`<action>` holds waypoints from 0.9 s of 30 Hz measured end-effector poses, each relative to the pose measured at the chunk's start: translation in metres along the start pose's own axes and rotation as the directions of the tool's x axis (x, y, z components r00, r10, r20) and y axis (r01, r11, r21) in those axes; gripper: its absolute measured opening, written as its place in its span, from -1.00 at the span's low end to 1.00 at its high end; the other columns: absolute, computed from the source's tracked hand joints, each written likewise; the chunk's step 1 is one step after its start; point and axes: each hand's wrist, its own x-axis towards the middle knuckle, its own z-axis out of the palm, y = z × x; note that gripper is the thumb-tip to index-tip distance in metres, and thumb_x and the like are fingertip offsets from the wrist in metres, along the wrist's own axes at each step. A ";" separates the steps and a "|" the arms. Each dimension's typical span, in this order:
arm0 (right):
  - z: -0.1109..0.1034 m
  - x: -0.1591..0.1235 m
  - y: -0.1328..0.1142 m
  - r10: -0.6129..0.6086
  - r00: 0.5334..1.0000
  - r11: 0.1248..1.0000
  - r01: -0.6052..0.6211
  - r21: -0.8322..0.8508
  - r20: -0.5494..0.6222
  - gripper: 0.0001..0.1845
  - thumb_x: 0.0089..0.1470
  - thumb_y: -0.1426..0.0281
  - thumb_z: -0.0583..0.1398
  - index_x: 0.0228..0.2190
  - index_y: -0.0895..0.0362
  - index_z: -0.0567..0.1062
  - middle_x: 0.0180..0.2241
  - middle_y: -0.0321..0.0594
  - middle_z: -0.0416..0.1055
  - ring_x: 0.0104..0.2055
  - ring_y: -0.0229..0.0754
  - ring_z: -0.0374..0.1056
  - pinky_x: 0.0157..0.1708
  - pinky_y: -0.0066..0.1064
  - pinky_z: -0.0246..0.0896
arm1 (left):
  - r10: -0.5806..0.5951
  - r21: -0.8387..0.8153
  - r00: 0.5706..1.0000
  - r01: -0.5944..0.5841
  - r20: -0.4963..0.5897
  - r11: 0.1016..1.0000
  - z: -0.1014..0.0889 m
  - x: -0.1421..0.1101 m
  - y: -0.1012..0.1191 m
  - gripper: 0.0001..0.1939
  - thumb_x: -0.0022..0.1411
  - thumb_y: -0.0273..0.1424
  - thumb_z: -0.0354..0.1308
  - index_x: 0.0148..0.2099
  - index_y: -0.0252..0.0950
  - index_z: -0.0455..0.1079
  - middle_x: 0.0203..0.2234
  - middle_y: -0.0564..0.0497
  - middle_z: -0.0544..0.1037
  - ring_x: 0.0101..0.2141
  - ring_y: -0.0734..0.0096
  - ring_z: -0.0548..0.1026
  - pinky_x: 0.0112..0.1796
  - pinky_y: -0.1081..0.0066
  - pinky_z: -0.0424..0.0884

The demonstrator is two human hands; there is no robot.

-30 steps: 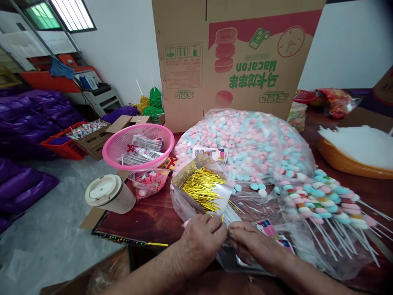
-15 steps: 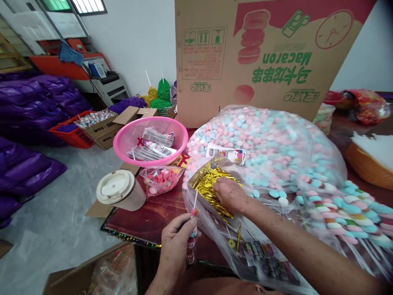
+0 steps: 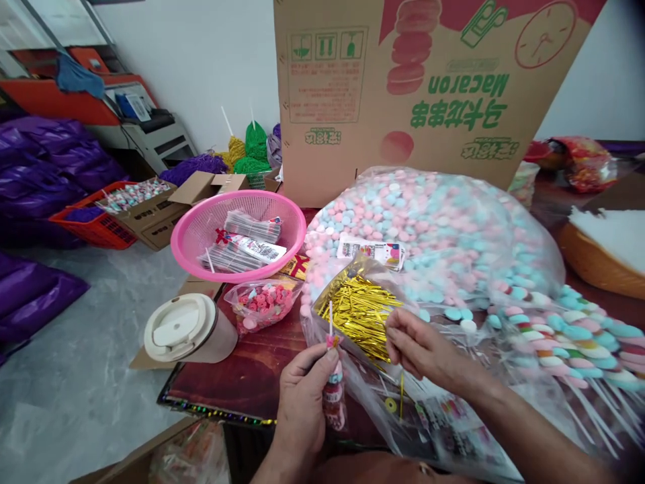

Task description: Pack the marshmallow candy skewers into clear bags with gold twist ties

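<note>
My left hand (image 3: 307,396) is closed around the gathered neck of a wrapped candy skewer (image 3: 333,396). Its white stick points up past my thumb, and the pastel candies hang below in a printed clear wrapper. Gold twist ties (image 3: 360,309) fill an open plastic bag (image 3: 327,289) just beyond. At the right edge of that pile, my right hand (image 3: 416,346) has thumb and fingers pinched together; whatever is between the tips is too small to make out. One loose gold twist tie (image 3: 402,396) lies nearer me, beside a small yellow ring (image 3: 390,405).
A large clear bag of pink and blue candies (image 3: 443,235) sits before a cardboard box (image 3: 347,154). Unwrapped candy skewers (image 3: 579,336) lie at right. Leftward are a pink basket (image 3: 181,252) of wrappers, a bag of red pieces (image 3: 265,299) and a lidded cup (image 3: 222,336) near the table edge.
My right hand has drawn back from the twist-tie pile, toward the right, with its fingers pinched. My left hand still grips the candy skewer, slightly further right in view.
</note>
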 end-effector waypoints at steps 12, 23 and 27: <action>0.019 -0.033 -0.012 -0.187 0.916 0.982 0.182 -0.047 -0.355 -0.78 0.13 0.31 0.02 -0.47 0.13 0.34 -0.55 -0.33 0.28 -0.49 -0.31 0.18 -0.48 -0.50 0.11 | -0.021 0.254 0.919 -0.087 0.393 0.963 0.054 0.007 -0.017 -0.83 0.01 -0.34 0.21 -0.34 -0.31 0.52 -0.47 0.03 0.54 -0.36 0.39 0.45 -0.29 0.44 0.35; 0.013 -0.048 0.009 -0.166 0.922 0.985 0.141 -0.096 -0.351 -0.90 0.10 0.34 0.06 -0.37 0.11 0.32 -0.53 -0.31 0.35 -0.50 -0.26 0.25 -0.49 -0.46 0.12 | 0.029 0.245 0.917 -0.137 0.397 0.960 0.052 -0.006 -0.040 -0.83 0.04 -0.32 0.22 -0.36 -0.33 0.52 -0.50 0.03 0.52 -0.40 0.42 0.42 -0.27 0.43 0.33; -0.003 -0.061 0.020 -0.050 0.963 0.991 0.080 0.104 -0.266 -0.77 0.06 0.20 0.12 -0.34 0.12 0.33 -0.60 -0.36 0.28 -0.59 -0.31 0.15 -0.58 -0.50 0.06 | -0.122 0.172 0.846 0.036 0.519 0.984 0.059 -0.012 -0.034 -0.85 -0.02 -0.36 0.27 -0.52 -0.34 0.47 -0.59 0.07 0.48 -0.52 0.51 0.38 -0.40 0.51 0.30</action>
